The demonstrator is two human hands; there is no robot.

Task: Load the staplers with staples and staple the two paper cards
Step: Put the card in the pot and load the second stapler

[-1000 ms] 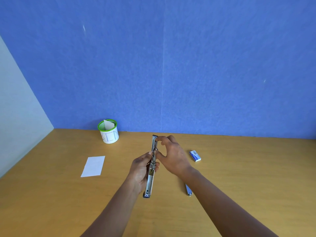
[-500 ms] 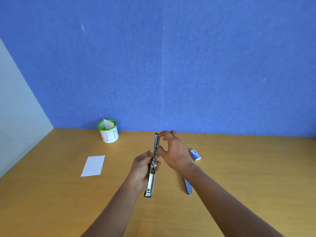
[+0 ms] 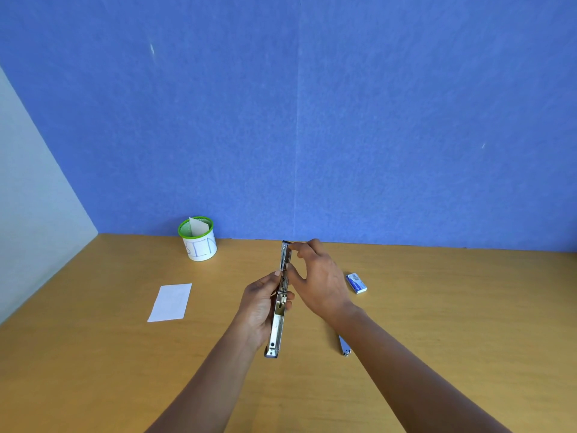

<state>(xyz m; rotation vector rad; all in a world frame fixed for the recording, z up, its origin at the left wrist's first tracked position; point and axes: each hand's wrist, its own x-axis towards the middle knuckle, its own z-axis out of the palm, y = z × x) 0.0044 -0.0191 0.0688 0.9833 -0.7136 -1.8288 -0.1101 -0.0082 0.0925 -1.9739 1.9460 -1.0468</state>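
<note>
Left of stapler [image 3: 278, 320], cup [image 3: 201, 250] lettered "BIN"

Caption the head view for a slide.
Left hand grips an opened stapler while right hand pinches its far end.

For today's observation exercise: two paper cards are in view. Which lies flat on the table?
The white paper card at left lies flat on the wooden table; the other card stands inside the green-rimmed bin.
</note>
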